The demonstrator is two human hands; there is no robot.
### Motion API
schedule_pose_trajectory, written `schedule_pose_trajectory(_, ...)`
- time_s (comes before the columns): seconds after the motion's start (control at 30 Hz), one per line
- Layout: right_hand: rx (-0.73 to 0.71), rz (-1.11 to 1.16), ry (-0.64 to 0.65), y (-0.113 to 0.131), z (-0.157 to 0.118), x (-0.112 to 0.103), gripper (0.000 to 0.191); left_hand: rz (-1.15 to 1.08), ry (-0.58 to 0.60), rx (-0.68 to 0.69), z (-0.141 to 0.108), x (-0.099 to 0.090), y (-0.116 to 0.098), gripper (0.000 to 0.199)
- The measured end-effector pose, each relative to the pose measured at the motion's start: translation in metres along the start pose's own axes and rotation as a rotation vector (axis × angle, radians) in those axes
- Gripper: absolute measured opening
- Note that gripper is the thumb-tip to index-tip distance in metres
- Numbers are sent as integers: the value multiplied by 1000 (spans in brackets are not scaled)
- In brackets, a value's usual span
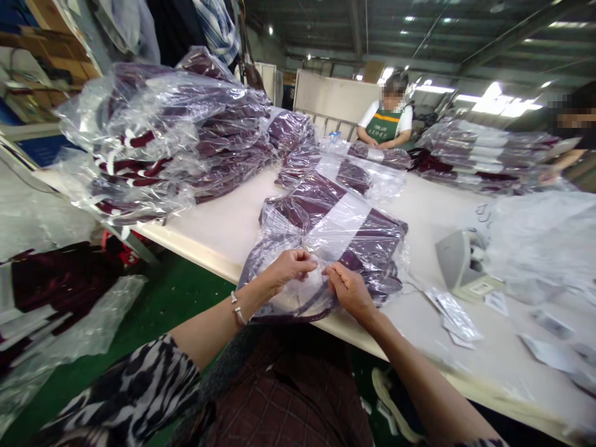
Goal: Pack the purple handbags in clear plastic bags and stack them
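Observation:
A dark maroon garment in a clear plastic bag [321,205] lies on the table in front of me, with a pale band across its middle. Over the bag's near end, my left hand [292,268] pinches with thumb and forefinger at the plastic. Close to its right, my right hand [347,285] is closed in a pinch at the same film. A whitish translucent patch of plastic shows between the two hands. Whether anything smaller sits between the fingertips, I cannot make out.
Bagged maroon garments are piled high [186,130] on the left, with another stack [484,149] at the back right. A grey tape dispenser [465,261] and flat packets [454,316] lie right. A co-worker in a green apron [384,127] stands across the table [209,233].

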State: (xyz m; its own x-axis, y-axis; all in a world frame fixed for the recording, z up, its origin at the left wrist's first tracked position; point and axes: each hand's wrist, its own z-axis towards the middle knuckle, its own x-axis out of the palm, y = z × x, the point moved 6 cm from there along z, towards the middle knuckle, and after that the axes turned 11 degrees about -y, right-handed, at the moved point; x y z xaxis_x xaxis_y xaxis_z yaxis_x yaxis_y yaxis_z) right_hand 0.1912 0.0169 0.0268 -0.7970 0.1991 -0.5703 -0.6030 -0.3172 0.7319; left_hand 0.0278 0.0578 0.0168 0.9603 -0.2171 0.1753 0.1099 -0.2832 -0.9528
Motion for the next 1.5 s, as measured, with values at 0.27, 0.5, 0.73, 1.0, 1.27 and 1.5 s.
schedule_pose_trajectory(0.27,76,17,-36,-21,-5,1,35,173,-123,222,18,-11,-16,20)
schedule_pose_trajectory(0.5,101,25,-38,-21,-2,3,35,577,86,300,20,7,-23,25)
schedule_pose_trajectory(0.73,207,-109,93,-31,-10,-20,28,793,-140,476,42,-4,-22,22)
schedule_pose_trajectory(1.0,295,-126,35,-48,-22,-28,33,388,115,22,38,-5,-13,28)
schedule_pose_trajectory(1.27,338,-537,-161,-40,-29,-52,28,717,-135,448,63,-7,-40,11)
schedule_pose_trajectory(1.5,466,-530,-220,-53,-34,-55,26,1174,-261,791,64,1,-34,15)
